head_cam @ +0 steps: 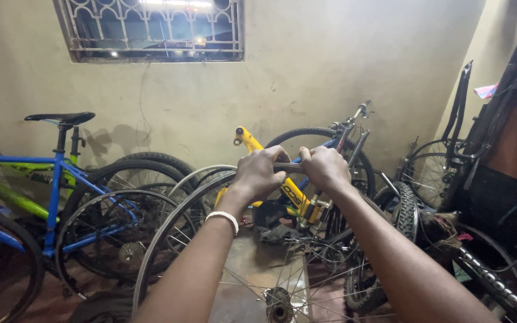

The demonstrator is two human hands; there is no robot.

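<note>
Bare metal is what we grip: our left hand [260,173] and right hand [324,168] are both clenched side by side over the top of a silver spoked bicycle wheel rim [169,230], held upright before us with its hub [279,302] low in view. A white beaded bracelet [222,219] circles our left wrist. Beyond the rim lies a yellow bicycle frame [291,191], a blue bicycle with a black saddle [58,173] leans at left, and a barred window [151,30] sits high in the pale wall.
</note>
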